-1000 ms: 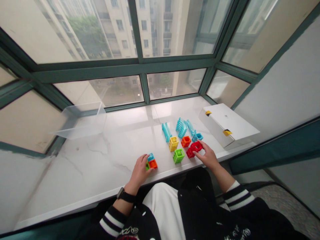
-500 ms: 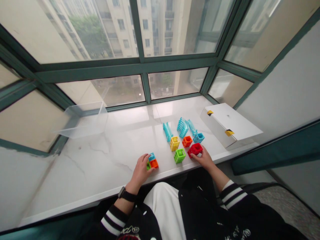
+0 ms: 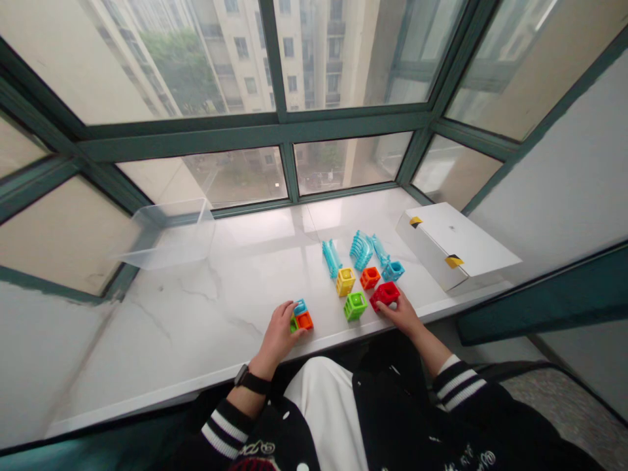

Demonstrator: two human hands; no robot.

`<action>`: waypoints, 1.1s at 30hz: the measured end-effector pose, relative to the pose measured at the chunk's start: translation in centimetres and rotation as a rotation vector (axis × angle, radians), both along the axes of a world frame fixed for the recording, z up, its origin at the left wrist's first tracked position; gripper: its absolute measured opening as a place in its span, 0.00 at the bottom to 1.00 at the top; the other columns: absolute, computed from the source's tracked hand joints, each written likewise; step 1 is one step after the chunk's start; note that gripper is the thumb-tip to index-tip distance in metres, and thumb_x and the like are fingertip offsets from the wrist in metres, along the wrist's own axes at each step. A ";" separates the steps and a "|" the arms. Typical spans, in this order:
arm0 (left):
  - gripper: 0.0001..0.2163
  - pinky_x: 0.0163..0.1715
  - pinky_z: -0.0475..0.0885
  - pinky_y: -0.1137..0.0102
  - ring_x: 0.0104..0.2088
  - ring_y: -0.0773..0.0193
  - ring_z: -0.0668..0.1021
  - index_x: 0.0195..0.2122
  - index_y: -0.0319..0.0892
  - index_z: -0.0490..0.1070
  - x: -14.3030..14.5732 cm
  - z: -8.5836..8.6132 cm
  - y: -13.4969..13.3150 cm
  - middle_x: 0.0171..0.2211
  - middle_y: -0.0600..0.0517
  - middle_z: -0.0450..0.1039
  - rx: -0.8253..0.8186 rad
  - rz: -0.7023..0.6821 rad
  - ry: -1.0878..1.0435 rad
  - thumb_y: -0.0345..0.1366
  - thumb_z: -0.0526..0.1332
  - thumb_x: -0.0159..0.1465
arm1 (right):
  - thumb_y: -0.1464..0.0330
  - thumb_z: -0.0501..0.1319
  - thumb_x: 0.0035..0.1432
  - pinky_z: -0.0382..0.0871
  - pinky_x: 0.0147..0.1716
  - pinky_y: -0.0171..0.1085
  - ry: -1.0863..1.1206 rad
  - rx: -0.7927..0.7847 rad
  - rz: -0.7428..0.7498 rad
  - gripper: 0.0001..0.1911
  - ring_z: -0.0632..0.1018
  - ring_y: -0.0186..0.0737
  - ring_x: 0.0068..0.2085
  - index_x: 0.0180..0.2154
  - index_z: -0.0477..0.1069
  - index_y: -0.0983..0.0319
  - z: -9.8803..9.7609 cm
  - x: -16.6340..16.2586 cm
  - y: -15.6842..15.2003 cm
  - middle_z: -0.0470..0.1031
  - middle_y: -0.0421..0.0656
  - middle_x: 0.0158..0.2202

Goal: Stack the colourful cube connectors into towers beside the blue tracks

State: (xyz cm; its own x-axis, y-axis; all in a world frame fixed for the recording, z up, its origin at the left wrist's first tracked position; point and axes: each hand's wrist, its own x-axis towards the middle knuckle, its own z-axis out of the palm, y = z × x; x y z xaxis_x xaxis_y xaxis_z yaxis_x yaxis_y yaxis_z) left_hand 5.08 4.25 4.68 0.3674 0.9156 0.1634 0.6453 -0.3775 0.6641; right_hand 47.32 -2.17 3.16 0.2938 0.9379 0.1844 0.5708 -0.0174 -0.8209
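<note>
My left hand [image 3: 280, 330] is closed round a small cluster of toy blocks [image 3: 305, 320], with blue, orange and green parts showing; the rest is under my fingers. To the right, my right hand [image 3: 403, 314] grips a red block [image 3: 385, 294] at its right and front sides. Between the hands stands a green block [image 3: 354, 306]. Behind it are a yellow block [image 3: 345, 282] and an orange block [image 3: 369, 278]. A blue block [image 3: 393, 271] sits just behind the red one. Farther back lie a straight translucent blue track piece [image 3: 331, 259], a curved one [image 3: 362, 250] and another narrow one [image 3: 380, 251].
A clear plastic bin [image 3: 171, 239] stands at the back left of the white marble sill [image 3: 235, 281]. On the right is a white box [image 3: 458, 242] with yellow-black tabs. Green-framed windows [image 3: 289, 173] border the back, and the sill's front edge runs before my lap.
The whole view has shifted slightly, so everything appears a little farther right. Both hands keep their holds, and the blocks stay in the same arrangement.
</note>
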 end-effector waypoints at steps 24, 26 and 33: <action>0.34 0.67 0.69 0.46 0.65 0.44 0.73 0.63 0.47 0.70 -2.0 0.3 0.0 0.65 0.42 0.70 0.003 -0.053 0.044 0.34 0.75 0.53 | 0.58 0.60 0.67 0.73 0.56 0.59 -0.120 0.430 -0.164 0.28 0.76 0.55 0.57 0.64 0.66 0.61 10.1 -1.3 -3.4 0.73 0.55 0.57; 0.32 0.66 0.70 0.46 0.65 0.44 0.74 0.60 0.47 0.72 -2.5 0.6 -0.1 0.65 0.42 0.70 0.000 -0.064 0.062 0.34 0.75 0.53 | 0.62 0.61 0.68 0.76 0.51 0.54 -0.152 0.537 -0.094 0.18 0.79 0.51 0.50 0.56 0.72 0.59 13.4 -3.4 -3.7 0.77 0.50 0.49; 0.30 0.64 0.72 0.47 0.62 0.44 0.76 0.57 0.48 0.75 -2.9 1.3 -1.1 0.63 0.42 0.72 0.042 -0.025 0.105 0.36 0.77 0.52 | 0.74 0.61 0.68 0.78 0.45 0.41 -0.086 0.363 0.636 0.12 0.80 0.41 0.42 0.50 0.76 0.56 15.7 -14.5 -1.0 0.79 0.45 0.44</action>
